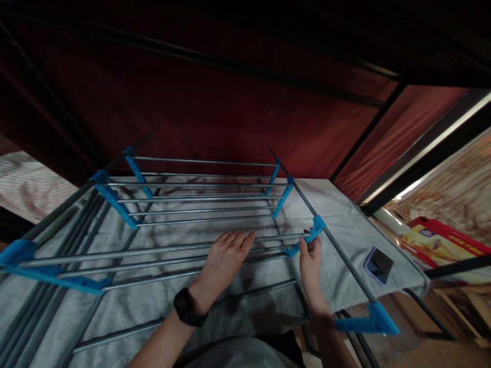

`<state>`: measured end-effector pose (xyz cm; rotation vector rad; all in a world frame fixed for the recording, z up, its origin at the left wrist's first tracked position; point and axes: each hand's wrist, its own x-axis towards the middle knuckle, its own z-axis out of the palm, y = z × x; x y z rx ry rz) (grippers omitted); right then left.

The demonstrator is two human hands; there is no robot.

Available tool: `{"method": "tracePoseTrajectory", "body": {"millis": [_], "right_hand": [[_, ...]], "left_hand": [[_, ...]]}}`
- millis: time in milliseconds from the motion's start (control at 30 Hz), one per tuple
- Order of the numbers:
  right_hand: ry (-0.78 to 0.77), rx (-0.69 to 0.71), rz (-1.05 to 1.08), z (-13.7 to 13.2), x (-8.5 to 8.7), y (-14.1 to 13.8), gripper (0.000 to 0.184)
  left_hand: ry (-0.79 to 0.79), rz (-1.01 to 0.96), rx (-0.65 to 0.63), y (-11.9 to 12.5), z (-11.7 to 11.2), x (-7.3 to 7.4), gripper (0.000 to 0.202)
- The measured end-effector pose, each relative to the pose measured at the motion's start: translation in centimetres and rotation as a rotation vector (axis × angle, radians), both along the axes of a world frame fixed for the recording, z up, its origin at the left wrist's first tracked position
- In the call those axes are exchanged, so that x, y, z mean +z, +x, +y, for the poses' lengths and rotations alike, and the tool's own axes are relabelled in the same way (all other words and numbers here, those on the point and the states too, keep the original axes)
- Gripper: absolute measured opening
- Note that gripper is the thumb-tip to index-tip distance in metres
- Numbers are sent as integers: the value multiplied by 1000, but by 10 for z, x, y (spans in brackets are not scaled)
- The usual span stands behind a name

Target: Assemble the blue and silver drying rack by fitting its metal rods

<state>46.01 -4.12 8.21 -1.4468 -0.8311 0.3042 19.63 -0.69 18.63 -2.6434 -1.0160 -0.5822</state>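
Note:
A shelf frame of grey metal rods [199, 209] joined by blue plastic connectors stands in front of me over a grey cloth [337, 225]. My left hand [226, 258], with a black watch on the wrist, lies flat with fingers stretched over the near rods. My right hand [310, 255] is closed in a pinch on a blue connector [312, 232] at the right side rail, where the near rods meet it.
A phone [379, 265] lies on the cloth at the right, near the edge. A red and yellow box [441, 245] sits further right. A dark red fabric wall [215, 107] with black poles rises behind the frame. More blue connectors [49, 276] stick out at left.

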Motion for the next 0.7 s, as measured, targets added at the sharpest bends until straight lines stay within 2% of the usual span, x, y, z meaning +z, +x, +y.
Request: {"method": "tracePoseTrajectory", "body": {"millis": [133, 300, 700], "right_hand": [[75, -20, -18, 0, 19, -5, 54], [72, -95, -52, 2, 40, -8, 47], [97, -107, -28, 4, 41, -7, 45]], "left_hand": [[47, -38, -5, 1, -2, 10, 46], [50, -74, 16, 4, 3, 14, 44], [90, -76, -7, 3, 3, 12, 46]]}}
